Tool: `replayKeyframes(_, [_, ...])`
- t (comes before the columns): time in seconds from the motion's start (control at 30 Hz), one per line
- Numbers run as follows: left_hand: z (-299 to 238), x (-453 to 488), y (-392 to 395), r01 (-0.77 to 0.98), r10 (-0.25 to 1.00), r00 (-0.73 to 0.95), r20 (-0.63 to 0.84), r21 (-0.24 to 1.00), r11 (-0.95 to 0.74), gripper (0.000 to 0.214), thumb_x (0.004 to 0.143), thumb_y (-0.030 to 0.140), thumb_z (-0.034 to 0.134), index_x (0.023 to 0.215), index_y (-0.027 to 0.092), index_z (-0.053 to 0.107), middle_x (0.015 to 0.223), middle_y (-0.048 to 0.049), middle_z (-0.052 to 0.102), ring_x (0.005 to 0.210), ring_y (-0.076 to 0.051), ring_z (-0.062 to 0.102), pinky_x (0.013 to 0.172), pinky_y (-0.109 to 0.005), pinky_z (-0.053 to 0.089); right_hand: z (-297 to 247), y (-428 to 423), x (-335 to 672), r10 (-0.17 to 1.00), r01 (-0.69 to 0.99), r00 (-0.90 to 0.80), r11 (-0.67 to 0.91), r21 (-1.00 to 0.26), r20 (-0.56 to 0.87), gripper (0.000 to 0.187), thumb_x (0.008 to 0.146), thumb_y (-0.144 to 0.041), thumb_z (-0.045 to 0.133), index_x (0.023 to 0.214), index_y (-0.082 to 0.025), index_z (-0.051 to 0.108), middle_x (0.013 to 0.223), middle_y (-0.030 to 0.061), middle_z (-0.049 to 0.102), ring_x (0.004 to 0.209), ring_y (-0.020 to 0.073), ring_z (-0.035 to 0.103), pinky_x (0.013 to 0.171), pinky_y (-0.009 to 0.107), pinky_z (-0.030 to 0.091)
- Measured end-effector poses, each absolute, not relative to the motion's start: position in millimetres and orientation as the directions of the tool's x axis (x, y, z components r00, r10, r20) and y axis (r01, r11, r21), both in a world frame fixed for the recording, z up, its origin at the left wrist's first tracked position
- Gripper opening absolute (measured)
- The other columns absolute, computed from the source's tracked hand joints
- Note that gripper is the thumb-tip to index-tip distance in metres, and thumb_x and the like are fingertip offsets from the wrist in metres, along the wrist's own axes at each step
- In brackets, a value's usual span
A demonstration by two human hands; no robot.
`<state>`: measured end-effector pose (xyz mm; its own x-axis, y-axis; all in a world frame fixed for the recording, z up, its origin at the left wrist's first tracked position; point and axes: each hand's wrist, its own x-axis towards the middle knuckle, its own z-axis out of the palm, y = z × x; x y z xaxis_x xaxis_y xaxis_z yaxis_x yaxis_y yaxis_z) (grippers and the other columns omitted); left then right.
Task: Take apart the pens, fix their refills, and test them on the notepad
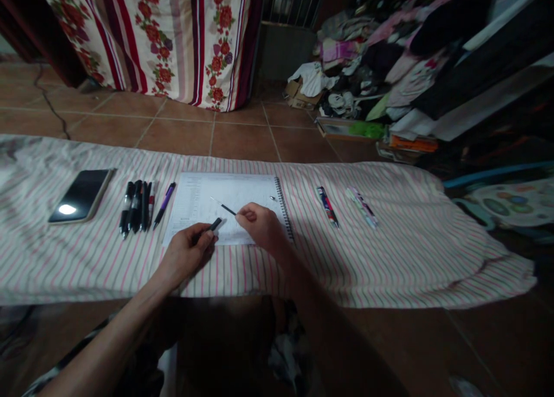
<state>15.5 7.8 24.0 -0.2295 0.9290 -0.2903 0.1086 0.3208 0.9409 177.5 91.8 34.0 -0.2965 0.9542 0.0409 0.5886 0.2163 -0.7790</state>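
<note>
My left hand (190, 248) is closed around a dark pen barrel (215, 223), whose end sticks out past the thumb toward the upper right. In my right hand (261, 223) a thin pen refill (227, 209) is pinched, dark near the fingers and pale toward its far end. Both hands are over the spiral notebook (259, 184), which lies open at a printed or written page. A small pen tip piece (272, 198) rests on the page near the spiral. The barrel and the refill are apart.
Left of the notebook lie a purple pen (165, 205), several dark pens (136, 206) side by side and a phone (82, 195). A dark patterned pen (328, 206) and pale pens (362, 206) lie to the right. Striped cloth (411, 229) covers the table.
</note>
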Motion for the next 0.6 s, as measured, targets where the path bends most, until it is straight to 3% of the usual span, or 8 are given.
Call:
replayKeyframes(0.2, [20, 14, 6, 0.022, 0.927, -0.21, -0.312, 0.946, 0.323, 0.036, 0.071, 0.043, 0.062, 0.092, 0.013, 0.062, 0.069, -0.0034, 0.065, 0.048, -0.008, 0.051, 0.044, -0.02, 0.038, 30, 99, 172, 0.96, 0.232, -0.241, -0.087, -0.969, -0.144, 0.008, 0.064, -0.025, 0.06, 0.068, -0.018, 0.057, 0.053, -0.0031, 0.058, 0.05, 0.0104, 0.052, 0.051, 0.023, 0.039])
replayKeyframes(0.43, [27, 15, 5, -0.042, 0.916, -0.22, -0.336, 0.941, 0.336, 0.034, 0.067, 0.041, 0.065, 0.086, 0.013, 0.061, 0.064, -0.0012, 0.063, 0.045, -0.007, 0.048, 0.043, -0.02, 0.035, 48, 95, 171, 0.934, -0.045, -0.269, -0.256, -0.966, -0.235, 0.015, 0.062, -0.022, 0.061, 0.076, -0.018, 0.062, 0.06, -0.0039, 0.059, 0.055, 0.0066, 0.05, 0.055, 0.02, 0.037])
replayKeyframes(0.6, [37, 17, 6, -0.062, 0.906, -0.242, -0.346, 0.938, 0.342, 0.034, 0.064, 0.038, 0.066, 0.085, 0.012, 0.061, 0.063, -0.0013, 0.063, 0.045, -0.007, 0.048, 0.042, -0.02, 0.035, 52, 95, 170, 0.915, -0.214, -0.279, -0.355, -0.91, -0.291, 0.02, 0.064, -0.031, 0.065, 0.079, -0.017, 0.064, 0.069, -0.0009, 0.061, 0.061, 0.0072, 0.053, 0.059, 0.021, 0.04])
